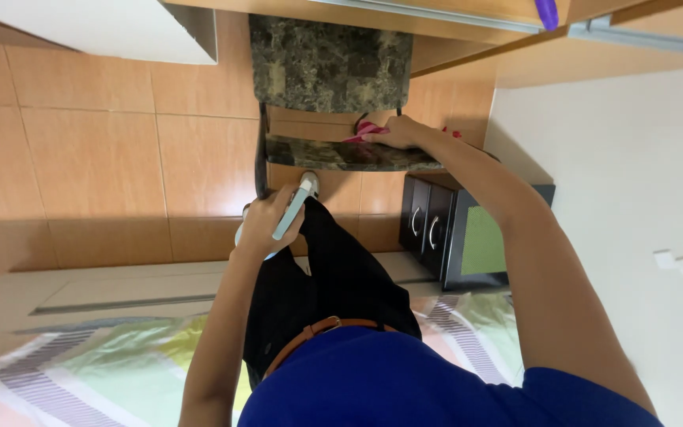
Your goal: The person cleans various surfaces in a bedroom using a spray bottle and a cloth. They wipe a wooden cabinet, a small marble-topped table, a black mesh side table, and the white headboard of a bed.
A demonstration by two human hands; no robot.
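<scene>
My right hand [395, 131] presses a pink cloth [367, 133] onto the seat of a chair [310, 152] with dark marbled upholstery. The cloth lies at the seat's right side, mostly under my fingers. My left hand [266, 224] holds a white and pale blue spray bottle [295, 207] in front of the chair, just below the seat's front edge. The chair's backrest [330, 63] rises beyond the seat.
A small black cabinet [468, 233] with two handles and a green panel stands to the right of the chair. A white wall [634, 205] runs along the right. Orange floor tiles [104, 158] spread left. A striped bedsheet [120, 364] lies below me.
</scene>
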